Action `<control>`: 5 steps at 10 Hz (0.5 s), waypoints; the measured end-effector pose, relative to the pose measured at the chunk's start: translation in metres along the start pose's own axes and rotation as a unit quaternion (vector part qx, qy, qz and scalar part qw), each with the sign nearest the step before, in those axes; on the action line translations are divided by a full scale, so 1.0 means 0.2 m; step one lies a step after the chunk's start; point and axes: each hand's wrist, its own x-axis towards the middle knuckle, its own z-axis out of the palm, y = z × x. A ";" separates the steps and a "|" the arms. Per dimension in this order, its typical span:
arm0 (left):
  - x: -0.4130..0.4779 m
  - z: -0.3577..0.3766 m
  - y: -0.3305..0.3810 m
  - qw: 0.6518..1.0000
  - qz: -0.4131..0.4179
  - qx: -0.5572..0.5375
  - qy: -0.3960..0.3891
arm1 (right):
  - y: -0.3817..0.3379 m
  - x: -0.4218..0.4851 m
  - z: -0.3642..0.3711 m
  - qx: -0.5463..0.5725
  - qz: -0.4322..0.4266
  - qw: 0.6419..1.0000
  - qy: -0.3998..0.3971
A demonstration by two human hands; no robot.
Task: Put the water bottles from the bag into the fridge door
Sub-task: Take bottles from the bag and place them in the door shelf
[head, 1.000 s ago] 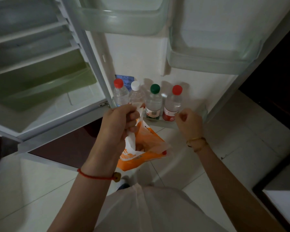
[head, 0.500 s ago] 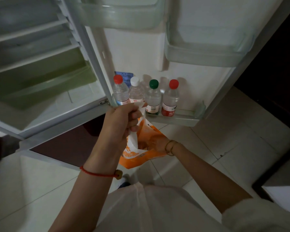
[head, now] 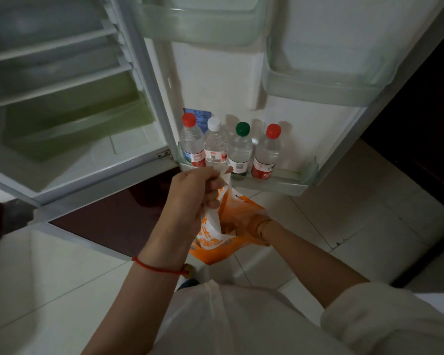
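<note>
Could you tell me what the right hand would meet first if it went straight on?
The right hand is inside the orange bag, pointing deeper in, so it would probably first meet whatever lies in there or the bag's far wall; the plastic hides which.

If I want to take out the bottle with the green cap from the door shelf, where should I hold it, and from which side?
The green-capped bottle stands upright, the white-capped bottle stands close beside it, and the shelf rail covers its base. So probably grip the neck just under the cap, coming from above and the front.
</note>
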 end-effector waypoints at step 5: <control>0.00 0.01 0.03 1.000 0.013 -0.021 -0.017 | 0.27 -0.04 0.02 -0.254 0.238 0.933 0.091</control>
